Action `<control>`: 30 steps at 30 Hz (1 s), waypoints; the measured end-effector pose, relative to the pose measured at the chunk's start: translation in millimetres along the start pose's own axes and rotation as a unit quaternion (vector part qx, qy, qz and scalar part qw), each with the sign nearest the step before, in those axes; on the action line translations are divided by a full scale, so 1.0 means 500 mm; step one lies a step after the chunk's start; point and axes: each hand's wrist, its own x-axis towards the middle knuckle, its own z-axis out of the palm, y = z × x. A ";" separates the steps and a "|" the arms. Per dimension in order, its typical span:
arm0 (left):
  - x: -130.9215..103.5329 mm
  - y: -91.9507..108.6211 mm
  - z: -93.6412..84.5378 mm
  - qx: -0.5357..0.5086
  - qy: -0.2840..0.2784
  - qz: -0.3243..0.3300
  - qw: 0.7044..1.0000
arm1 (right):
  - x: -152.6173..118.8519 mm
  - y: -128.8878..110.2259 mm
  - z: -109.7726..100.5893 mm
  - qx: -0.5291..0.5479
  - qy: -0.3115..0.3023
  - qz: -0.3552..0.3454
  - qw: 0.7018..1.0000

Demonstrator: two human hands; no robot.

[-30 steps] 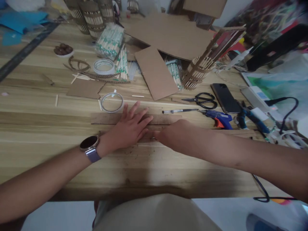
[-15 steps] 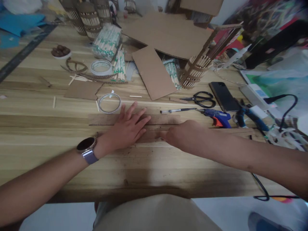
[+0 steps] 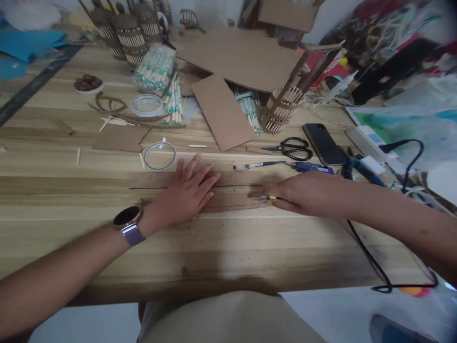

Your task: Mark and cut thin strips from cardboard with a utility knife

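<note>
My left hand (image 3: 191,190) lies flat with fingers spread across two brown cardboard strips, a far one (image 3: 239,178) and a near one (image 3: 228,202). My right hand (image 3: 291,193) is closed around a small cutter with a yellow part (image 3: 273,197). The cutter's metal tip rests at the right end of the near strip. Just beyond the far strip lie a pen (image 3: 250,166) and a blue glue gun (image 3: 307,167), the latter partly hidden behind my right hand.
Black scissors (image 3: 294,148), a phone (image 3: 324,143) and pliers (image 3: 364,169) lie beyond my right forearm. A tape roll (image 3: 160,156) sits near my left fingers. Cardboard sheets (image 3: 223,112), packed sticks (image 3: 156,69) and a stick-built tower (image 3: 282,107) stand farther back. A black cable (image 3: 371,259) crosses the right side.
My right hand has moved right along the near strip, and the cutter's yellow part now shows. My left hand stays on the strips. The view has shifted slightly.
</note>
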 end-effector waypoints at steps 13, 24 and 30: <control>0.005 0.007 -0.009 0.011 -0.008 -0.013 1.000 | 0.125 -0.146 0.000 -0.065 0.010 -0.026 0.997; 0.007 0.005 -0.004 0.013 -0.010 -0.004 1.000 | 0.124 -0.146 -0.011 -0.064 0.001 -0.022 0.998; 0.005 0.004 -0.004 0.004 -0.008 -0.003 1.000 | 0.130 -0.161 -0.013 -0.111 -0.002 -0.041 0.993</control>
